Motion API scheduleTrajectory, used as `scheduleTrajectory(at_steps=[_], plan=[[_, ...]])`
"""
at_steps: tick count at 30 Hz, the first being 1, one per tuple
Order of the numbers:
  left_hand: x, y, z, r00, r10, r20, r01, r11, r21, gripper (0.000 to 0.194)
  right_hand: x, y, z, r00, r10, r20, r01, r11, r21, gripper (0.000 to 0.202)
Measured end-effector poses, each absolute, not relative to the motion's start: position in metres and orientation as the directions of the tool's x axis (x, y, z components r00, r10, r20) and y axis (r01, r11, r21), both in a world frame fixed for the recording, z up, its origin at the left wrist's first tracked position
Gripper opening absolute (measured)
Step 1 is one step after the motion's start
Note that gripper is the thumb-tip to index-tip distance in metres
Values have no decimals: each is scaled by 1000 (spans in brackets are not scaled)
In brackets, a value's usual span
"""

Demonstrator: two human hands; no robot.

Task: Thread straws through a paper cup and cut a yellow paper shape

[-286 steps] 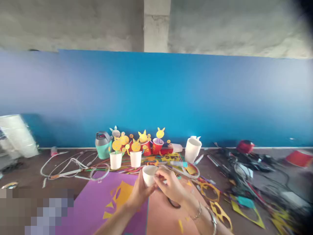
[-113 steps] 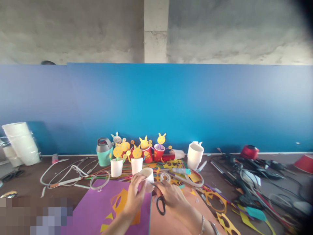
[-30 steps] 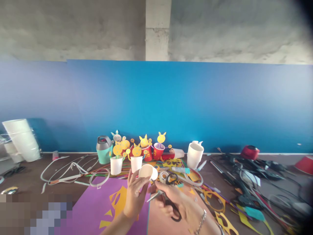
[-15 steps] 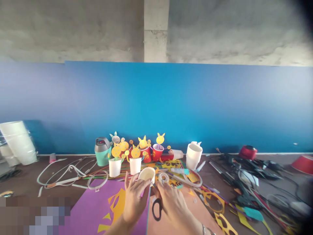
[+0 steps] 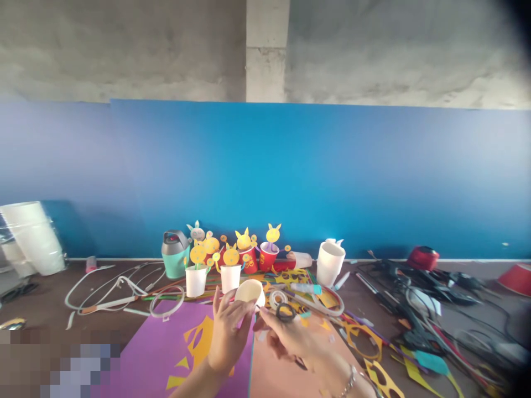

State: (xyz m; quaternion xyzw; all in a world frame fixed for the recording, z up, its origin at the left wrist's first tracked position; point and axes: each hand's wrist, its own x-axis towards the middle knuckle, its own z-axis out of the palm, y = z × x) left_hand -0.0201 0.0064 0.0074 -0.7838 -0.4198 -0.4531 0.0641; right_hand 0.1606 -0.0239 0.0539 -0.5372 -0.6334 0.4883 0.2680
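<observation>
My left hand [image 5: 227,331] is closed around a white paper cup [image 5: 250,293], which tilts with its mouth toward me. In my right hand [image 5: 292,337] is a pair of black-handled scissors [image 5: 286,312]; one loop shows above the fingers, the other partly below them, and the blades are hidden. The right fingertips are at the cup's near right side; whether they touch it I cannot tell. Under both hands lie a purple sheet [image 5: 149,354] and an orange-pink sheet [image 5: 269,381]. A roll of clear tape [image 5: 277,299] sits just beyond my right hand.
Several white cups [image 5: 196,282] and red cups [image 5: 269,257] with yellow paper animal figures stand behind. Stacked white cups [image 5: 330,264] and a teal canister [image 5: 175,260] flank them. Yellow scraps [image 5: 202,337], a glue gun [image 5: 418,331] and tangled cables [image 5: 493,312] lie around.
My right hand has turned over beside the cup, swinging the scissors so one handle loop now sits above the fingers. My left hand still holds the cup in nearly the same spot.
</observation>
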Motion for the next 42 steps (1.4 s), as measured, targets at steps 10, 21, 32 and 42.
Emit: scheduleTrajectory(at_steps=[10,21,32,42], plan=[[-12,-2,17,222,614,757,697,-643,316,24,155,-33,39,-249,935,253,891,323,-318,36],[-8,-11,24,303,642,704,641,-684,348,29,156,-27,21,-216,943,254,934,275,-228,31],[-8,-8,20,194,689,698,698,-597,395,27,156,-25,21,-204,920,334,873,325,-362,47],[-12,0,13,143,693,706,673,-592,444,17,154,-27,36,-286,876,388,777,449,-441,34]])
